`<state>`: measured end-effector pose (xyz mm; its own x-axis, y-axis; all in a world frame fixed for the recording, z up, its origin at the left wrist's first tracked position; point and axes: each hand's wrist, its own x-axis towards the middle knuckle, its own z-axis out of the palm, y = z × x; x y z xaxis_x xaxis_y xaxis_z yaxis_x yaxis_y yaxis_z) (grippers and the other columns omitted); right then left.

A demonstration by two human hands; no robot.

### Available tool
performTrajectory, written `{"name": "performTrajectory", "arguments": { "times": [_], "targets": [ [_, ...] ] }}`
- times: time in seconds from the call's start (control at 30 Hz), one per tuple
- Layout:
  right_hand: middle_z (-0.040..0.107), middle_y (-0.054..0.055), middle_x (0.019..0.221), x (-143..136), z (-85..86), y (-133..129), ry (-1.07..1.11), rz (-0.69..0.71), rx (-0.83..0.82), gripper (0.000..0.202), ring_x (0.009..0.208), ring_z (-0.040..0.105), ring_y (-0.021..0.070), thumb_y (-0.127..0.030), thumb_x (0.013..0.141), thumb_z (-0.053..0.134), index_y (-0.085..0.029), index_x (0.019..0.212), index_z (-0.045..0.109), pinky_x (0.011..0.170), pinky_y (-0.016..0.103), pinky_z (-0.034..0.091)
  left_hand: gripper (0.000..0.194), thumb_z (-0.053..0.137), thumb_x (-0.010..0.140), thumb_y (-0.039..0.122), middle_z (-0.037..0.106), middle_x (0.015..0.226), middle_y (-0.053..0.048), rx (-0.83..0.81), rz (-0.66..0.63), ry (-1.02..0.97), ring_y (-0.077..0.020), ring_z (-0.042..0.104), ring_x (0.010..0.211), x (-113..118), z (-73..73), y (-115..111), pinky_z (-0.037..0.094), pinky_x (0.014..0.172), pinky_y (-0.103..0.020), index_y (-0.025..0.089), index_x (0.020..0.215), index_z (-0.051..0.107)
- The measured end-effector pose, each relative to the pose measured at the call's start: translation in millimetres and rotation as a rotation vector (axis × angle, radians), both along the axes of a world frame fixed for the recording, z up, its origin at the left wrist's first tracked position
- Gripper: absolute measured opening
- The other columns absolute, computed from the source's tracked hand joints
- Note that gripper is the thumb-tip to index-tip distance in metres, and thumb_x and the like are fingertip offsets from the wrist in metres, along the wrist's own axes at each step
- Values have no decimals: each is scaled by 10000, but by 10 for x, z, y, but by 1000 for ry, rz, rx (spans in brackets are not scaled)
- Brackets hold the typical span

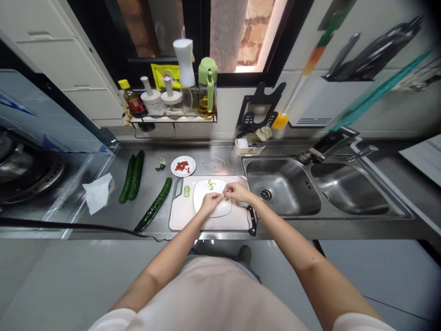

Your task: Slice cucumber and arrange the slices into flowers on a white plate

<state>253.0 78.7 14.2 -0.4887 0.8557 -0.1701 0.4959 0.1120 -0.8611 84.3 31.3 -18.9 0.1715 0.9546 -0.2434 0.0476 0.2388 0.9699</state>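
Grey steel counter (148, 184) is carrying a white squarish plate (220, 211) below the grip. Left hand (212, 200) and right hand (237, 191) are pressing fingertips together; on what, I cannot tell. Thin, curved, green-edged slices (210, 185) are lying just beyond, probably light, slippery, fragile; edges are suiting best.

you're standing in a kitchen. a steel counter (149, 188) runs before you with a double sink (292, 193) and tap (327, 146) at the right, a stove (48, 181) at the left, a board (181, 216) and cucumbers (137, 174) between. sauce (137, 105), oil (204, 105) and jars (151, 105) line a rack (175, 120) by the window (225, 37).
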Motion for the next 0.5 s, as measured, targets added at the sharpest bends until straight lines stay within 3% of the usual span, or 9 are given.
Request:
{"name": "performTrajectory", "arguments": {
  "times": [0.5],
  "targets": [
    [616,-15,576,96,-256,118,4,-49,-187,148,454,464,68,-259,641,598,-137,714,638,444,190,354,422,714,613,542,471,513,38,-174,52,-116,-67,341,506,155,-326,130,232,528,-237,148,575,566]
  ]
}}
